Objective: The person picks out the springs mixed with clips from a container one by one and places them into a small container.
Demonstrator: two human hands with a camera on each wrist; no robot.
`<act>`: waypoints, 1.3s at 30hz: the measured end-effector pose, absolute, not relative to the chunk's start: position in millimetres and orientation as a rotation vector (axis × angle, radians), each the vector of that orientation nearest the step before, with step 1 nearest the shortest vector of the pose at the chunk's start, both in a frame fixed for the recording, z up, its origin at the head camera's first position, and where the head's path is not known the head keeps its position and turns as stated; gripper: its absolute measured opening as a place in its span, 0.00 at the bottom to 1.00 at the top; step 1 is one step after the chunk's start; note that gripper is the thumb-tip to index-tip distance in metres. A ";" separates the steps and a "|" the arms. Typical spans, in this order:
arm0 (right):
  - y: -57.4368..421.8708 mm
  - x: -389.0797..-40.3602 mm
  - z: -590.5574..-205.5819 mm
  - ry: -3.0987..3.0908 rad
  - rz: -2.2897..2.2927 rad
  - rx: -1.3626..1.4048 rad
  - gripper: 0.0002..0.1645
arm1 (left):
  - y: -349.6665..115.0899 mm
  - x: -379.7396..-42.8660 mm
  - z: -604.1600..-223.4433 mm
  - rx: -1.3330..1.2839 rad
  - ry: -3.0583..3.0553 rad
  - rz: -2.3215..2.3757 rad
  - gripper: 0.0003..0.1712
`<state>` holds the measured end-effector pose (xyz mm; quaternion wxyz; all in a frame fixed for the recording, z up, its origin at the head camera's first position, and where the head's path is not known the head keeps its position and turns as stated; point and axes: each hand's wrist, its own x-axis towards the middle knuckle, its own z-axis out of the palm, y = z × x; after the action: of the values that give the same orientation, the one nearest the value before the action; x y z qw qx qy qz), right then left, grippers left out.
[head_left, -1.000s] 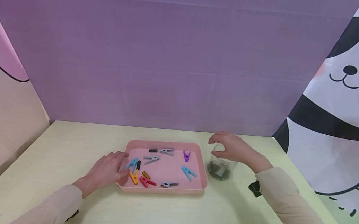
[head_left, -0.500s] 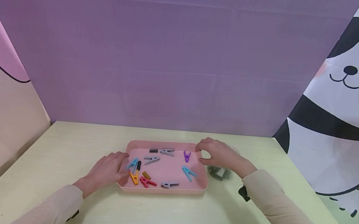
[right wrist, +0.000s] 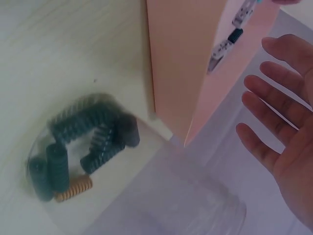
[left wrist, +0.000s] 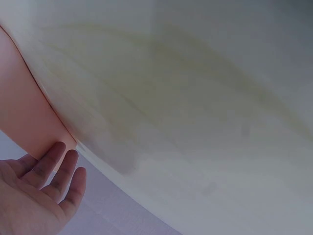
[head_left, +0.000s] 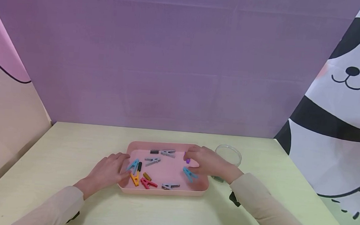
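Note:
My left hand (head_left: 108,166) rests at the left rim of the pink tray (head_left: 174,193); in the left wrist view its slightly bent fingers touch the tray's corner. My right hand (head_left: 209,161) reaches over the tray's right rim, fingers spread, thumb apart, nothing in its grasp. Beneath its fingertips lies a purple clothespin (head_left: 188,161), partly hidden, with a light blue clothespin (head_left: 189,174) just below the thumb. Behind the right wrist stands a clear jar (head_left: 229,146). The right wrist view shows several dark green springs (right wrist: 58,168) and a brass-coloured spring (right wrist: 74,189) in it.
The tray also holds grey clothespins (head_left: 170,186), a red clothespin (head_left: 148,183), a yellow clothespin (head_left: 135,179) and another blue clothespin (head_left: 133,166). Among them lie a gold spring (head_left: 147,176) and a black spring (head_left: 154,152). A purple backdrop (head_left: 171,63) rises behind the table.
My right hand has moved left from above the jar, across the tray's right rim, to over the purple clothespin. My left hand has stayed at the tray's left rim.

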<state>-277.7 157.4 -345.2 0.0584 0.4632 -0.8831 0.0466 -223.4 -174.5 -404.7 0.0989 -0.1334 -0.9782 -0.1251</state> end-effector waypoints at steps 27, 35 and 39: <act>93.0 -263.5 -349.9 -2.645 -0.280 1.596 0.18 | -176.1 -224.5 -409.3 -0.424 -2.864 -0.363 0.33; 75.1 -267.1 -349.0 -2.658 -0.280 1.638 0.19 | -177.0 -225.3 -409.9 -0.424 -2.860 -0.365 0.33; 67.8 -270.0 -348.7 -2.663 -0.299 1.658 0.20 | -176.7 -226.3 -409.7 -0.423 -2.866 -0.363 0.33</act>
<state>-270.0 67.8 -348.7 -0.0046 0.5261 -0.8451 -0.0950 -226.3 -176.7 -409.7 0.1110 -0.1440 -0.9756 -0.1234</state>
